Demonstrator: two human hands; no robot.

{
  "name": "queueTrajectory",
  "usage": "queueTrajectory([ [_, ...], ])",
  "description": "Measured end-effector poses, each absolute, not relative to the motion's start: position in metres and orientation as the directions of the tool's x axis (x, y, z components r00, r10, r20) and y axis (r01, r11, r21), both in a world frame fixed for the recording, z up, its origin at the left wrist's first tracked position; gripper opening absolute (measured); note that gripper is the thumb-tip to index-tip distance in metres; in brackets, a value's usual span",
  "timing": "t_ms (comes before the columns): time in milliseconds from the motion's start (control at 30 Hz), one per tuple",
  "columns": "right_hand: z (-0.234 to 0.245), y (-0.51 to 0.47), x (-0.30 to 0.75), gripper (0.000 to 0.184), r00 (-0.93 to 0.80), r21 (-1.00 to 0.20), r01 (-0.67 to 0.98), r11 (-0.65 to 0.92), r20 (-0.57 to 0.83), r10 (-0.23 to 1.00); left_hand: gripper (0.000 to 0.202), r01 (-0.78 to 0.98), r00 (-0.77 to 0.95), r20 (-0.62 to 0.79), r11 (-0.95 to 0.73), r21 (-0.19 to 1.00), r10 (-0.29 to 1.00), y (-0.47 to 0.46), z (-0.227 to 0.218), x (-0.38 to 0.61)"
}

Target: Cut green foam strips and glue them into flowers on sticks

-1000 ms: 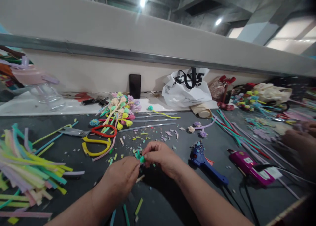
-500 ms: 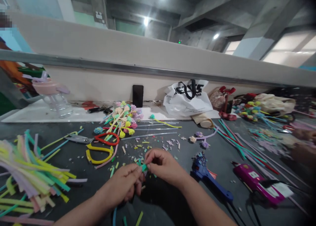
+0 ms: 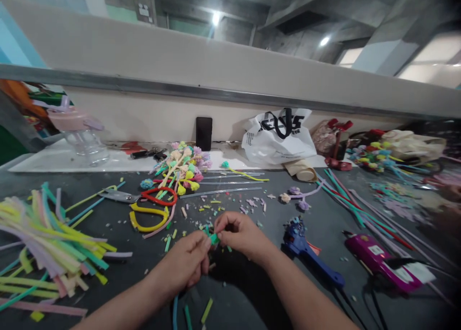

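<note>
My left hand (image 3: 185, 262) and my right hand (image 3: 239, 234) meet just above the dark table (image 3: 252, 291). Both pinch a small green foam piece (image 3: 214, 238) between their fingertips. Short green strips (image 3: 187, 315) lie under my left wrist. Tiny coloured foam scraps (image 3: 216, 207) are scattered just beyond my fingers.
A heap of long pastel foam strips (image 3: 46, 243) lies at the left. Red and yellow-handled scissors (image 3: 147, 207) lie near a bunch of foam flowers (image 3: 182, 169). A blue glue gun (image 3: 306, 253) and a magenta one (image 3: 378, 260) lie at the right. A white bag (image 3: 279, 138) and dark phone (image 3: 203, 133) stand at the wall.
Both hands have stayed joined on the green piece, with only small finger shifts. The view has moved slightly.
</note>
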State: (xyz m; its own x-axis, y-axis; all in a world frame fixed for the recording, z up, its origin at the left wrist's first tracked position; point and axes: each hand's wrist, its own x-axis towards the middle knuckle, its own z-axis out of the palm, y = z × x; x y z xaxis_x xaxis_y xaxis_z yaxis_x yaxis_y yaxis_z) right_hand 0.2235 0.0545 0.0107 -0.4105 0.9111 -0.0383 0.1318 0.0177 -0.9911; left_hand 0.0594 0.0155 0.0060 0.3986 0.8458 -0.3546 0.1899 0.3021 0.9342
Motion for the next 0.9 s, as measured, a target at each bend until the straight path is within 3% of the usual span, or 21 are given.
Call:
queueTrajectory([
  [100, 0.012, 0.054, 0.224, 0.007, -0.402, -0.989, 0.13, -0.066, -0.114, 0.909, 0.027, 0.304, 0.346, -0.19, 0.082, 0.949, 0.919, 0.015, 0.008, 0.059],
  [167, 0.015, 0.053, 0.224, 0.008, -0.415, -0.988, 0.11, -0.109, -0.145, 0.898, 0.029, 0.311, 0.341, -0.169, 0.058, 0.949, 0.925, 0.015, 0.011, 0.059],
  [267, 0.017, 0.053, 0.227, 0.018, -0.456, -0.989, 0.03, -0.143, -0.141, 0.879, 0.037, 0.241, 0.341, -0.293, 0.218, 0.946, 0.893, 0.014, 0.014, 0.059],
  [400, 0.015, 0.059, 0.235, 0.032, -0.387, -0.991, -0.054, -0.125, -0.095, 0.917, 0.039, -0.029, 0.451, -0.363, 0.419, 0.907, 0.816, 0.016, 0.012, 0.057],
  [567, 0.011, 0.068, 0.239, 0.025, -0.258, -0.995, 0.101, -0.003, -0.029, 0.966, 0.029, -0.249, 0.588, -0.336, 0.56, 0.79, 0.736, 0.021, 0.006, 0.049],
  [667, 0.008, 0.07, 0.238, 0.019, -0.187, -0.976, 0.208, 0.06, 0.021, 0.982, 0.024, -0.282, 0.604, -0.322, 0.573, 0.769, 0.729, 0.025, 0.002, 0.046],
  [900, 0.0, 0.069, 0.238, 0.019, -0.04, -0.942, 0.285, 0.176, 0.171, 0.984, 0.022, -0.309, 0.645, -0.308, 0.607, 0.732, 0.7, 0.029, -0.001, 0.044],
])
